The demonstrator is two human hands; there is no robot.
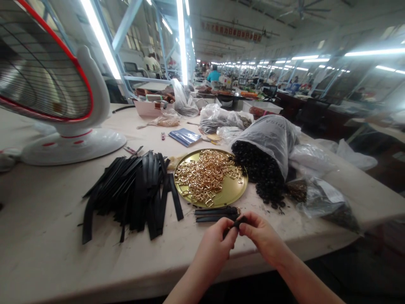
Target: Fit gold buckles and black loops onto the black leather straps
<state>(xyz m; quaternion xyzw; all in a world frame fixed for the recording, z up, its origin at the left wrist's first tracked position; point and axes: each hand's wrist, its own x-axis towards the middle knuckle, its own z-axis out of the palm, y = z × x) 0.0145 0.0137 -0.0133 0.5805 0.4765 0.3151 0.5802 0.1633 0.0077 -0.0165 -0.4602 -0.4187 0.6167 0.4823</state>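
On your pale table point(47, 240), a heap of black straps point(136, 190) lies left, a plastic bag point(272, 135) spills small black pieces point(268, 192) right, and a round tray point(236, 192) of gold-coloured buckles point(205, 169) sits between. A short row of straps point(211, 213) lies on the tray's near side. Just beside it, your left hand point(220, 238) and right hand point(262, 236) meet, both pinching one dark item point(241, 221), mostly hidden.
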